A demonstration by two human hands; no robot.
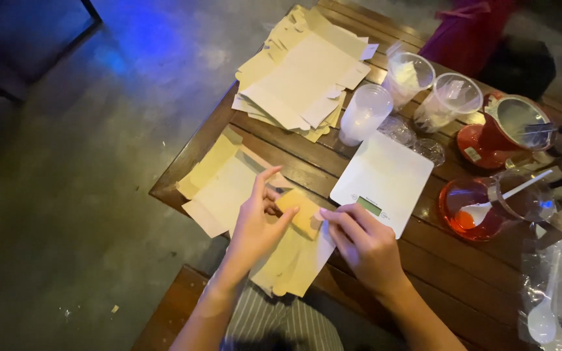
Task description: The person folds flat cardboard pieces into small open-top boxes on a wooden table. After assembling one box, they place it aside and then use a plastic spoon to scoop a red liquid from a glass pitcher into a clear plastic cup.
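I see my left hand [258, 224] and right hand [359, 240] both pinching a small brown cardboard flap [299, 211], fingers closed on it, at the front of the wooden desk [463, 273]. Flat cardboard sheets [226, 188] lie under it. A white scale [385, 179] sits just beside my right hand. Plastic cups [365, 114] and a red bowl [473, 208] stand farther back.

Both hands [255, 224] [362, 240] close together, fingers pinching.
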